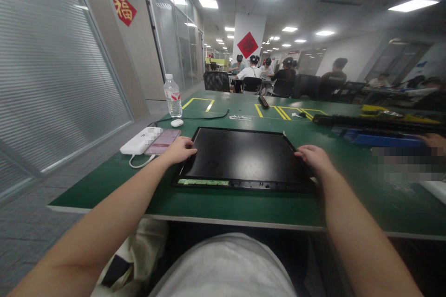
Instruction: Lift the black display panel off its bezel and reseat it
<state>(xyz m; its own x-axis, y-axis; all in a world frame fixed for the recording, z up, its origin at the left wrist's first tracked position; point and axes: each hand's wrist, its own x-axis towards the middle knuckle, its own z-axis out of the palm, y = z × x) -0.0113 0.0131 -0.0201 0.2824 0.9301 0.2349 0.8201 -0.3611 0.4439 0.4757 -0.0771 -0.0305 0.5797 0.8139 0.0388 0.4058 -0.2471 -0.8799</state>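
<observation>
A black LCD screen panel [244, 155] in a thin frame lies flat on the green table before me. Along its near edge runs a light green strip [204, 182] on the left, with dark frame beyond it. My left hand [180, 149] is closed on the panel's left edge, thumb on the top face. At the opposite edge, my right hand [314, 158] pinches the frame between thumb and fingers. The undersides of both grips are hidden. A small pale tab [285, 134] sticks up at the far right corner.
Left of the panel are a white power bank [141, 140], a phone [163, 141], a white oval case [177, 123] and a water bottle [173, 96]. A black cable [205, 117] lies behind. Dark strips and a blue part [383, 139] sit right, near another person's hand [435, 143].
</observation>
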